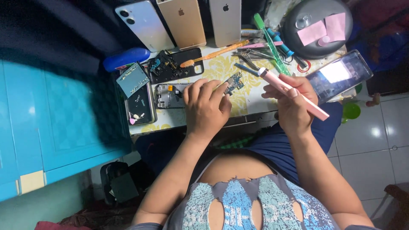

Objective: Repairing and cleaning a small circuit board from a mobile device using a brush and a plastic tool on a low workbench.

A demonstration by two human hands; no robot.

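Two hands over bench [255, 106]: left hand [206, 108], grip flat, fingertips pinning small circuit board [233, 83]; right hand [292, 106], grip pinching pink pen-shaped tool [289, 90]. Risk: board skids if the tip pushes sideways. Tool tip and the phone frame [168, 96] beneath the left hand partly hidden.

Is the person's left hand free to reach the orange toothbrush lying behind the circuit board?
Probably yes. The left hand rests on the circuit board, and the orange toothbrush lies just beyond it on the table, uncovered, with nothing tall between.
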